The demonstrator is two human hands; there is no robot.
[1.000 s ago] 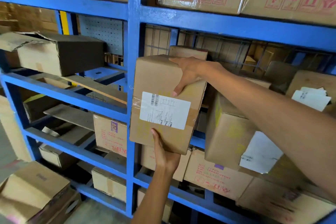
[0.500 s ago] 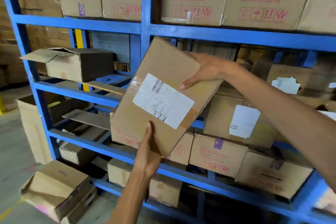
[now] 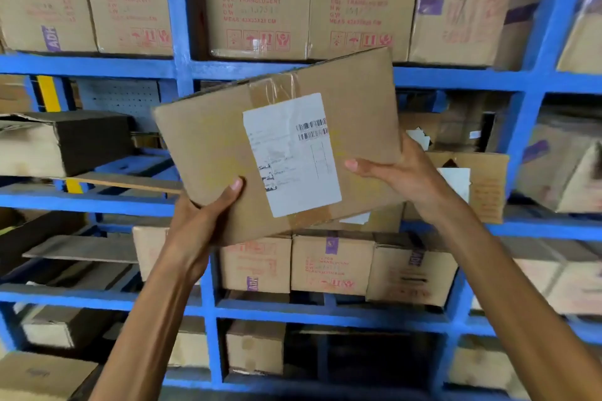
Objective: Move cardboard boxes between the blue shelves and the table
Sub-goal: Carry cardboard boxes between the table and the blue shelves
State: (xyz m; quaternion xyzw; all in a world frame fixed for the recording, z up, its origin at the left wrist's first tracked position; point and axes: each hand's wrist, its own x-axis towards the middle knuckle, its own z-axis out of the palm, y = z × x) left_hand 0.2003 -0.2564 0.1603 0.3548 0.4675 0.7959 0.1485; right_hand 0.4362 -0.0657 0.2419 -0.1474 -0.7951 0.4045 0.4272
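Note:
I hold a brown cardboard box (image 3: 211,140) with a white barcode label in front of the blue shelves (image 3: 182,70), clear of every shelf. It lies almost flat on its long side, tilted up to the right. My left hand (image 3: 198,221) grips its lower left edge, thumb on the front face. Its lower right corner rests in my right hand (image 3: 404,176), thumb on the front. The table is out of view.
Printed cartons (image 3: 260,6) fill the top shelf. An open torn box (image 3: 62,143) sits on the middle left shelf. More cartons (image 3: 332,264) line the shelf below the held box, and labelled boxes (image 3: 469,182) crowd the middle right bay.
The box has come out of the middle shelf bay and turned from upright to lying on its long side. My right hand slid from its top edge to its lower right corner.

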